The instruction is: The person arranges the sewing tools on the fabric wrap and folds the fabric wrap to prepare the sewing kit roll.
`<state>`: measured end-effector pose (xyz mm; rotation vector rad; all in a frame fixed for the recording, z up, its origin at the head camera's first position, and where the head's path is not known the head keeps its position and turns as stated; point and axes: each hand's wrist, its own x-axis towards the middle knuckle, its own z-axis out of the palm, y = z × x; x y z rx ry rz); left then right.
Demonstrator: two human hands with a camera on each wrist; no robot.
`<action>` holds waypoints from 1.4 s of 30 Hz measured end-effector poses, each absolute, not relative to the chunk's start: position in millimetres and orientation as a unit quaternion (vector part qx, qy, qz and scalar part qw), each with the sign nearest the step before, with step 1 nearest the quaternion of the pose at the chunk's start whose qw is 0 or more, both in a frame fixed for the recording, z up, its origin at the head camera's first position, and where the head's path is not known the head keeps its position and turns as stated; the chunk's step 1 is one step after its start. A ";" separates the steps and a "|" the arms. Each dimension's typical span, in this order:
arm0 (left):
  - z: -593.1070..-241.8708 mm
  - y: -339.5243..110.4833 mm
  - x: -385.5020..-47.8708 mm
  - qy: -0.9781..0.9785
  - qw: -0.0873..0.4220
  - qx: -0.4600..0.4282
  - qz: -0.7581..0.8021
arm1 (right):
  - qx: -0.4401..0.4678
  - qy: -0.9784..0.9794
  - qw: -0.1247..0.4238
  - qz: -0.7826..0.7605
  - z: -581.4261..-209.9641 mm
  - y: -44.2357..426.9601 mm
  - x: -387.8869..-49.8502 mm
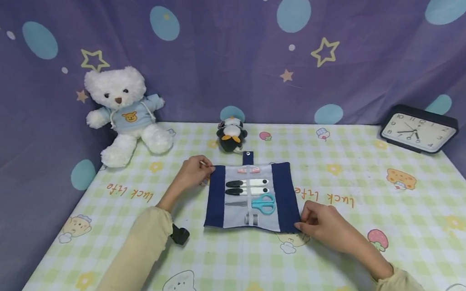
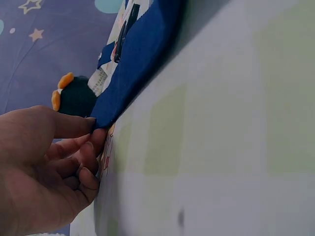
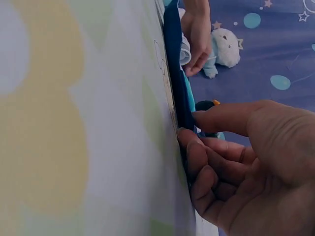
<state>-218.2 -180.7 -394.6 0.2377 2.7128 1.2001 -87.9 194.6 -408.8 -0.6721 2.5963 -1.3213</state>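
A navy fabric case (image 1: 217, 199) lies spread on the table, its pale lining facing up. Under a light elastic band (image 1: 249, 197) sit teal-handled scissors (image 1: 268, 204), two black-and-silver slim tools (image 1: 235, 192) of unclear kind, small pink items (image 1: 255, 170) and a grey spool-like item (image 1: 255, 220). My left hand (image 1: 193, 173) pinches the far left corner of the case between thumb and fingers, seen closely in the left wrist view (image 2: 54, 157). At the near right corner, my right hand (image 1: 327, 226) pinches the navy edge, its other fingers curled in the right wrist view (image 3: 246, 162).
Behind the case's snap tab (image 1: 248, 157) stands a penguin plush (image 1: 231, 134). A white teddy bear (image 1: 126, 114) sits at the back left, and a black-framed clock (image 1: 419, 129) stands at the back right. A checked cloth (image 1: 215, 263) covers the table; a purple curtain (image 1: 223, 62) hangs behind.
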 end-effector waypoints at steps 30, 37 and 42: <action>-360.1 -174.2 -118.6 0.902 0.134 0.352 0.211 | -0.344 0.897 -0.015 -0.277 -406.6 186.7 -81.9; -368.2 -182.4 -104.9 0.913 0.122 0.351 0.168 | -0.368 0.892 -0.037 -0.258 -407.2 185.3 -81.8; -372.0 -187.0 -102.1 0.914 0.109 0.345 0.182 | -0.385 0.885 -0.057 -0.255 -409.4 184.4 -83.6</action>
